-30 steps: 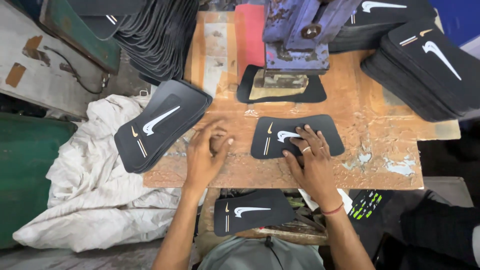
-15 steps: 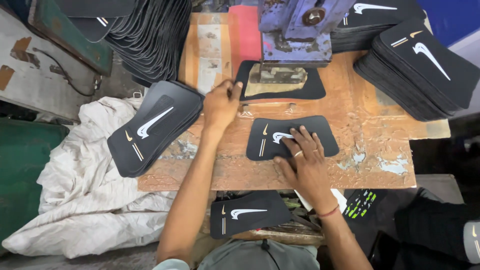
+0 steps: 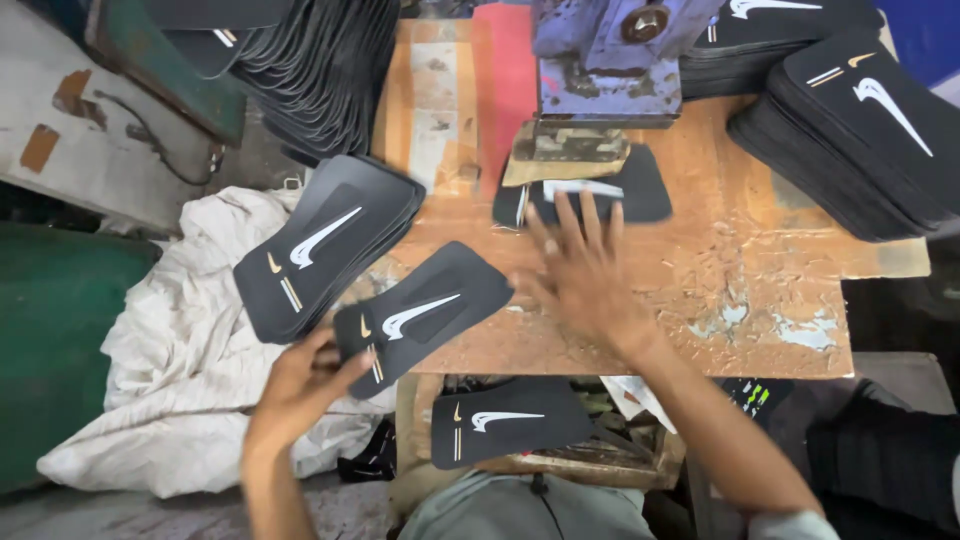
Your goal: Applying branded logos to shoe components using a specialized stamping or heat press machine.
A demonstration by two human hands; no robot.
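the left hand (image 3: 300, 385) pinches the near end of a black printed panel (image 3: 425, 315), carrying it off the table (image 3: 700, 290) edge toward the stack (image 3: 325, 245) on the white cloth (image 3: 150, 390). the right hand (image 3: 585, 275), fingers spread flat, steadies another panel (image 3: 640, 190) under the blue press (image 3: 610, 60), whose head hides most of it. motion blur softens both hands.

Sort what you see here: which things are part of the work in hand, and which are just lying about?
In use: left hand, black printed piece, right hand, piece under the press, blue press.
Lying about: white cloth, green bin.
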